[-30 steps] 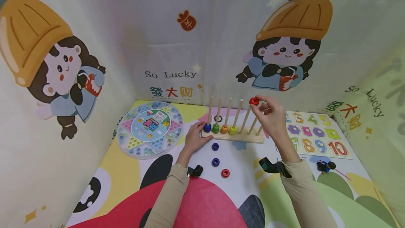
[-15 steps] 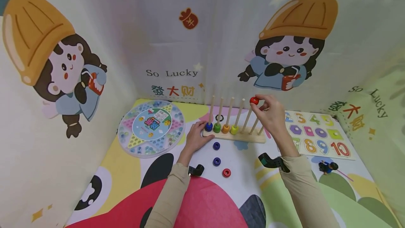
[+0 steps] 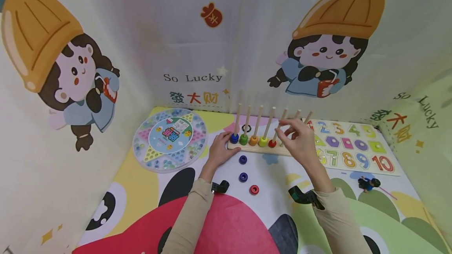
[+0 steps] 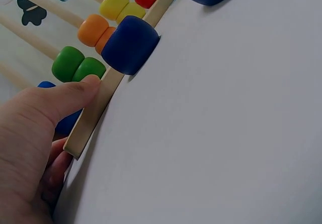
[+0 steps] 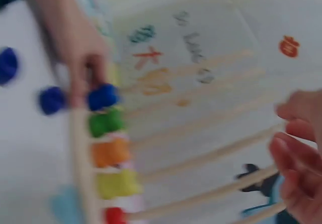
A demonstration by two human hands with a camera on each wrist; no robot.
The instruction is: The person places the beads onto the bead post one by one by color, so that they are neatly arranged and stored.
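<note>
A wooden peg stacker [image 3: 259, 148] stands on the table, its upright pegs in a row. My left hand [image 3: 219, 152] grips its left end, thumb [image 4: 83, 90] along the front edge and fingers behind. Blue beads [image 3: 234, 138], green beads [image 3: 243, 139], orange beads [image 3: 253, 140] and yellow beads [image 3: 263, 141] sit low on the first pegs; a red bead [image 3: 272, 143] is at the bottom of the one after. Beside the upper part of the right-hand pegs is my right hand [image 3: 299, 138], fingers loosely bent with nothing between them.
In front of the stacker lie two dark blue beads [image 3: 243, 160] and a loose red bead [image 3: 254, 189]. A round marble game board [image 3: 169, 140] is at the left. A number puzzle board [image 3: 353, 146] and a small dark figure [image 3: 369, 184] lie at the right.
The red bead my right hand held at the top of the fifth peg has dropped to its base. That hand has let go and moved slightly down; the left hand still grips the stacker.
</note>
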